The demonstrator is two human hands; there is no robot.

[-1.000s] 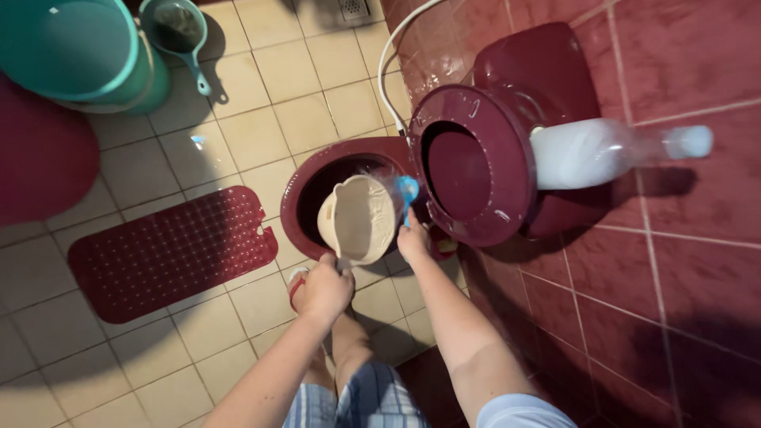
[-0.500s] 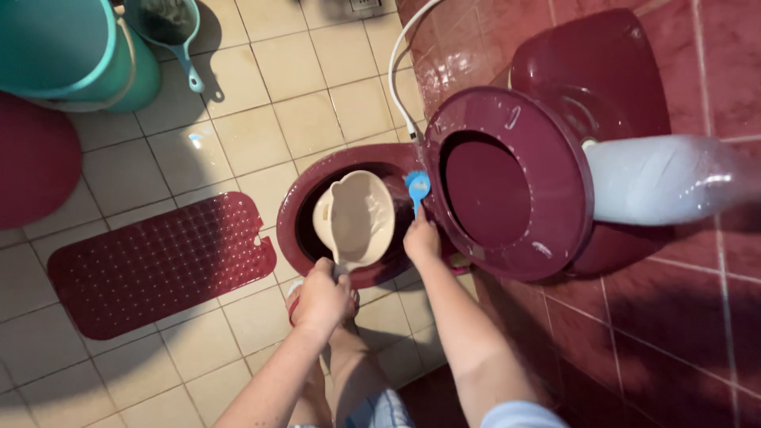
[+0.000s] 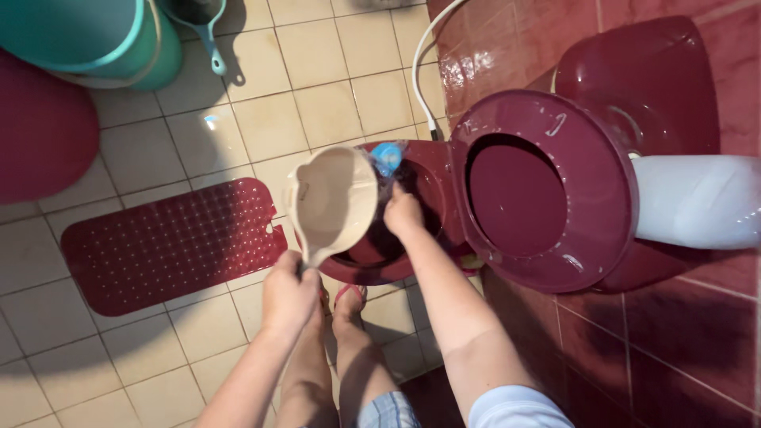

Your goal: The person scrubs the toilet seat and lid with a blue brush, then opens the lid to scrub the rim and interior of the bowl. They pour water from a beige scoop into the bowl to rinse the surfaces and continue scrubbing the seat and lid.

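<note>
My left hand (image 3: 290, 295) grips the handle of a beige plastic scoop (image 3: 331, 202), tilted over the dark red toilet bowl (image 3: 428, 198) with water running from its lip. My right hand (image 3: 403, 214) holds a small brush with a blue head (image 3: 387, 156) inside the bowl, at its far rim. The raised dark red seat and lid (image 3: 545, 186) stand to the right of both hands.
A dark red bath mat (image 3: 158, 246) lies on the beige tiled floor at left. A teal bucket (image 3: 103, 40) and a teal scoop (image 3: 206, 24) stand at the top left. A white hose (image 3: 424, 63) runs along the red tiled wall. A white bottle (image 3: 697, 202) sits at right.
The scoop has tipped further and shifted left, now pouring water. The brush has moved from the bowl's right side to its far rim.
</note>
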